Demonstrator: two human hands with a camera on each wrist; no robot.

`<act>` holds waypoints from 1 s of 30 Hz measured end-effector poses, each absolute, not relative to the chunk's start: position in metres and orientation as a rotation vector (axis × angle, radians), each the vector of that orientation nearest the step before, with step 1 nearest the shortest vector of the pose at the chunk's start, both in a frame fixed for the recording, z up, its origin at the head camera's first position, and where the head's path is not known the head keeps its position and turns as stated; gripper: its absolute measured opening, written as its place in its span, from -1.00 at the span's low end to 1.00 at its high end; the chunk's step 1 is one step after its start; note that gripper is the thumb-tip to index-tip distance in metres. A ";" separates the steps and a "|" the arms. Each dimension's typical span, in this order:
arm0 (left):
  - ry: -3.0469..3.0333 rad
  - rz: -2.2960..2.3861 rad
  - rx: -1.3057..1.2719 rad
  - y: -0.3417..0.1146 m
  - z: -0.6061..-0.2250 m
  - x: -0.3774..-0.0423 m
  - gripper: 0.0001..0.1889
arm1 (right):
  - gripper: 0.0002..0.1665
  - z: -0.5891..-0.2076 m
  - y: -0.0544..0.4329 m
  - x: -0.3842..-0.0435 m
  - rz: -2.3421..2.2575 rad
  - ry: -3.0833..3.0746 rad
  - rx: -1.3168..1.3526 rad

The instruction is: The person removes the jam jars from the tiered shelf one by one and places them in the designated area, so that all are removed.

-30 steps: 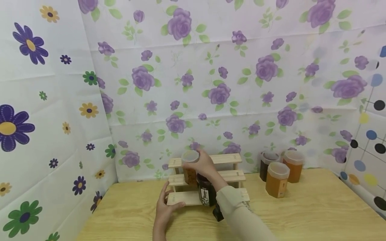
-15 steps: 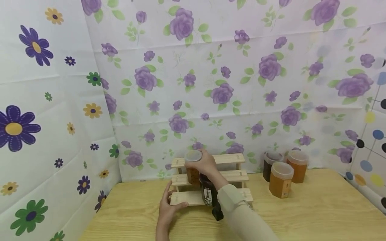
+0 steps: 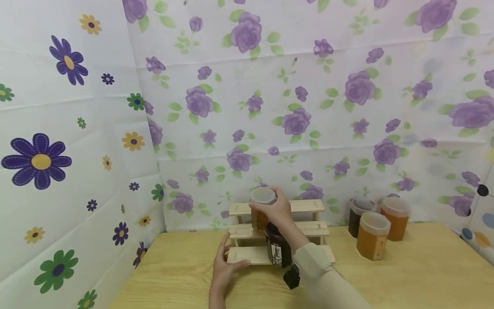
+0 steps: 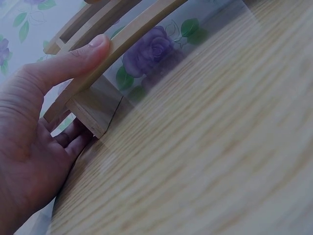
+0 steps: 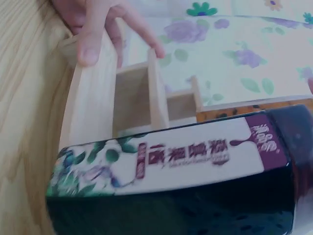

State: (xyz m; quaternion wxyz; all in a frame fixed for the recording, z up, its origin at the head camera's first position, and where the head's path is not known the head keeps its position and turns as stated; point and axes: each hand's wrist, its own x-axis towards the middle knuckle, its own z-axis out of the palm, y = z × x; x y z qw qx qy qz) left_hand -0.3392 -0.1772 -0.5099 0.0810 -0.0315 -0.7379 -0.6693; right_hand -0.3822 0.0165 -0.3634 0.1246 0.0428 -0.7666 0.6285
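My left hand (image 3: 225,270) grips the left end of the bottom step of a three-step wooden shelf (image 3: 247,255); its thumb lies on top, and the other fingers reach around the end, as the left wrist view shows. At the middle step, my right hand (image 3: 278,211) holds an amber jar (image 3: 259,219) upright by its upper part, just under the translucent lid. A dark jar (image 3: 278,251) with a white and purple label (image 5: 195,156) stands on the bottom step, below the right forearm. It covers much of the amber jar in the right wrist view.
To the right of the shelf, a dark jar (image 3: 359,219) and two amber jars, one in front (image 3: 372,240) and one behind (image 3: 397,221), stand grouped on the wood-grain table (image 3: 417,274). A flowered cloth (image 3: 332,128) hangs close behind the shelf. A black device (image 3: 292,277) sits at the right wrist.
The head view has turned left, so everything sits farther right in it. Relative to the shelf, the amber jar in my right hand has shifted slightly right and up. The left hand keeps its grip.
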 end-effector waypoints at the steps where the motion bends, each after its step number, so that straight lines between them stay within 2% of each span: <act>1: -2.209 -2.007 -0.097 -0.175 -0.510 -0.339 0.15 | -0.06 -0.362 0.019 -0.382 1.844 -2.220 0.125; 7: -2.206 -2.009 -0.123 -0.170 -0.506 -0.342 0.15 | -0.01 -0.336 0.045 -0.386 1.853 -2.119 0.162; 15: -2.208 -1.969 -0.121 -0.176 -0.505 -0.345 0.14 | 0.13 -0.302 0.108 -0.391 1.785 -2.026 0.032; 24: -2.210 -1.985 -0.106 -0.175 -0.511 -0.341 0.14 | 0.26 -0.305 0.216 -0.358 1.667 -2.150 -0.157; 30: -2.211 -1.979 -0.108 -0.174 -0.509 -0.341 0.14 | 0.25 -0.322 0.281 -0.343 1.575 -2.192 -0.271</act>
